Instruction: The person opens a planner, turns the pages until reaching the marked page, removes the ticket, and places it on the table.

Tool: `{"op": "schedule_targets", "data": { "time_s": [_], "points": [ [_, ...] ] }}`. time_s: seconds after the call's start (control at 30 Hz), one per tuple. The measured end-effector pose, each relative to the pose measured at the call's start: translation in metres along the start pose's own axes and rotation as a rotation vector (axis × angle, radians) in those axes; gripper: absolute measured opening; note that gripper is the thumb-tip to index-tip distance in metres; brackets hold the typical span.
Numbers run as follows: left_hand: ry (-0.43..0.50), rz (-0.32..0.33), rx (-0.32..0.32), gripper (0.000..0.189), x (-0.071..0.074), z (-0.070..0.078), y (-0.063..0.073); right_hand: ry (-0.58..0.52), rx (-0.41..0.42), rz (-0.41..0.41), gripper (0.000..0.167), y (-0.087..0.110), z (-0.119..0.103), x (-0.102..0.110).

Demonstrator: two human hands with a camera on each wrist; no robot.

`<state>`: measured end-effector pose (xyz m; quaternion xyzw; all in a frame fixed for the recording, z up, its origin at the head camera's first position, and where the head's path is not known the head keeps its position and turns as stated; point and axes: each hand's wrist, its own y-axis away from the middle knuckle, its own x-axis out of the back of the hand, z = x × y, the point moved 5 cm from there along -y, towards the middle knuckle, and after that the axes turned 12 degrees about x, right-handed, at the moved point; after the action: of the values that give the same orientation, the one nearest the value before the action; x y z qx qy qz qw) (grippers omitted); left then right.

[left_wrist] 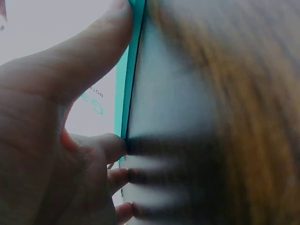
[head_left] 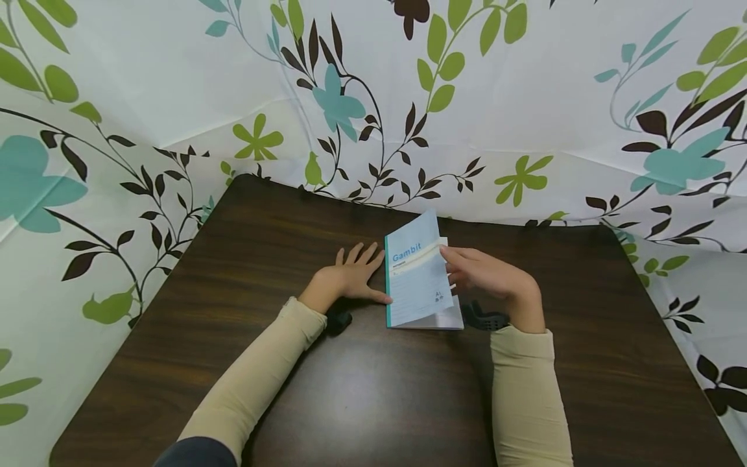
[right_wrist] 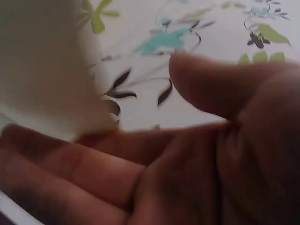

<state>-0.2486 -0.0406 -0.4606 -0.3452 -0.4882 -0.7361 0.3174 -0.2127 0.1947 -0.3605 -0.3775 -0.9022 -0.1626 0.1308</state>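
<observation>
A light blue notebook point(head_left: 415, 292) with a teal spine and "Gambit" on its cover lies on the dark table, its cover raised along the right side. Spread flat at its left, my left hand point(head_left: 349, 277) rests on the table, with the thumb touching the spine edge. The left wrist view shows the thumb over the teal spine strip point(left_wrist: 123, 93). My right hand point(head_left: 487, 275) is at the notebook's right edge, fingers behind the raised cover. In the right wrist view those fingers extend under a raised sheet point(right_wrist: 42, 70), and the thumb stands apart from it.
The dark wood table point(head_left: 350, 402) ends at a white cloth point(head_left: 192, 78) printed with leaves, flowers and birds, which hangs behind and at both sides. Black wrist devices point(head_left: 486, 318) sit beneath both wrists.
</observation>
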Motion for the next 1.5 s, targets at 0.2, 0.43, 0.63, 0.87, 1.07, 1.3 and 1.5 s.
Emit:
{"op": "schedule_targets", "data": {
  "time_s": [0.2, 0.43, 0.63, 0.87, 1.07, 1.3, 1.5],
  "points": [
    [0.026, -0.008, -0.006, 0.115, 0.001, 0.000, 0.004, -0.004, 0.005, -0.033, 0.058, 0.007, 0.000, 0.001],
    [0.032, -0.016, -0.017, 0.114, 0.002, 0.000, 0.009, 0.021, -0.046, -0.059, 0.061, 0.002, -0.005, -0.012],
    [0.044, -0.018, -0.045, 0.106, 0.004, -0.007, 0.007, 0.163, -0.084, -0.086, 0.076, -0.002, -0.016, -0.029],
    [0.039, -0.025, -0.077, 0.085, 0.018, -0.019, 0.018, 0.195, -0.046, -0.135, 0.077, -0.016, -0.027, -0.051],
    [0.117, -0.054, -0.001, 0.081, 0.032, -0.034, 0.031, 0.179, -0.012, -0.178, 0.087, -0.028, -0.028, -0.066],
    [0.272, -0.040, 0.086, 0.087, 0.063, -0.051, 0.066, 0.295, 0.039, -0.211, 0.097, -0.037, -0.030, -0.079],
    [0.324, 0.059, 0.069, 0.096, 0.088, -0.050, 0.095, 0.310, 0.043, -0.210, 0.097, -0.043, -0.029, -0.088]
  ]
}}
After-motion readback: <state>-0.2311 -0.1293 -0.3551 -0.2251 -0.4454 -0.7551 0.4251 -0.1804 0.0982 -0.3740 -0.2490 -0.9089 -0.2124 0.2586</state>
